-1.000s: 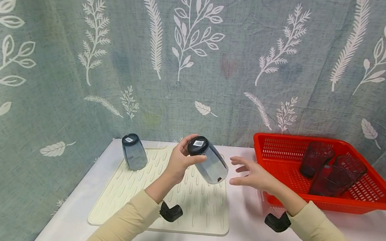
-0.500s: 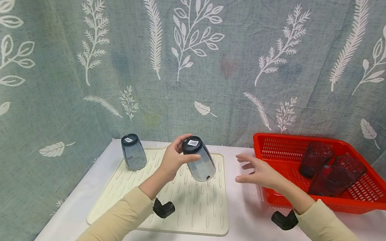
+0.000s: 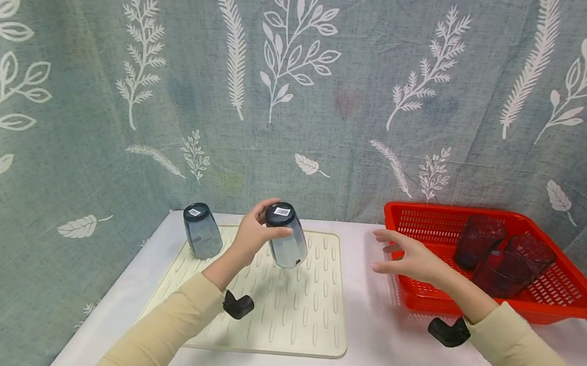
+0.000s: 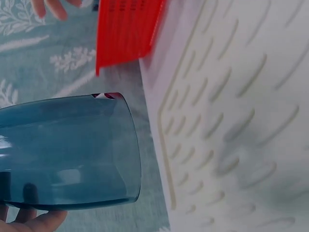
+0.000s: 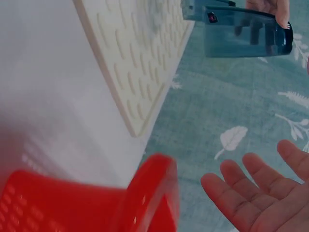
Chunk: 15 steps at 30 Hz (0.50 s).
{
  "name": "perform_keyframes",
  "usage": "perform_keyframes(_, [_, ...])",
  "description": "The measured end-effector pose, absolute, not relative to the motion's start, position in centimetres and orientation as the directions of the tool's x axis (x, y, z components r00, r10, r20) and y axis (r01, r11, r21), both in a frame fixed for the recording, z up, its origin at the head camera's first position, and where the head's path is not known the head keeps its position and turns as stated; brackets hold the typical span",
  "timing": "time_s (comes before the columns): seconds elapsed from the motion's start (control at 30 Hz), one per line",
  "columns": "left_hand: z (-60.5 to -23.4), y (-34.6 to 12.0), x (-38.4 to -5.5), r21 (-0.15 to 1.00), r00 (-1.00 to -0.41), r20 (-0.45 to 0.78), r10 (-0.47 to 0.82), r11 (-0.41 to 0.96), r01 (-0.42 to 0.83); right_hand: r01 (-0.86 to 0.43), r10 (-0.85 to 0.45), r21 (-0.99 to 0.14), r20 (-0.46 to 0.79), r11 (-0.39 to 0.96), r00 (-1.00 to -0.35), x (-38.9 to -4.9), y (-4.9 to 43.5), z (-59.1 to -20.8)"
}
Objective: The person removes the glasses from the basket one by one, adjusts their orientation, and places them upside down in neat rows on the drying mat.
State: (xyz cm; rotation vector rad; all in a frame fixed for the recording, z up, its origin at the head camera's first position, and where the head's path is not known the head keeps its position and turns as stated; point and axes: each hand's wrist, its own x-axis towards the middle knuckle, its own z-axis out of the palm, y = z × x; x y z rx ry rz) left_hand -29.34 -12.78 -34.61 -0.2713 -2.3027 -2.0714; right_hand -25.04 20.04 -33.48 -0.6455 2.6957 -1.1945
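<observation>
Now the held glass (image 3: 290,244) is carried farther left than half a second ago, and it is tilted less, with its dark base uppermost and its mouth downward. It is gripped near the base by the left hand (image 3: 252,238), with the thumb laid across the near side and the fingers clamped behind. Over the pale mat (image 3: 307,320) it is held clear of the surface, as is borne out by the gap seen in the left wrist view. Meanwhile the right hand (image 3: 413,259) has been drawn away to the right, to the near left end of the red basket (image 3: 551,318); its fingers are spread apart and nothing is held in them. Whether the rim is touched cannot be told for certain. By this widening gap, the glass is left, it may be judged, wholly to the left hand, and the right is left free. The second glass (image 3: 203,236) is unmoved, stood mouth down toward the mat's far left corner. Dark glasses (image 3: 480,242) are held in the basket, though their exact number is hard to make out where they overlap.
</observation>
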Motion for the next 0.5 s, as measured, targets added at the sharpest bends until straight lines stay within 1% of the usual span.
perform_keyframes(0.23, [-34.8,-13.9,-30.8,0.984,-0.995,0.091,0.043,0.148,0.096,-0.309,-0.404,-0.724,0.046,0.616,-0.914,-24.7,21.9,-33.1])
perform_keyframes(0.5, [-35.7,-14.9,-31.9,0.988,-0.997,0.079,-0.012,0.132,0.077,-0.282,-0.361,-0.707,0.041,0.648,-0.932,-24.2,23.8,-32.4])
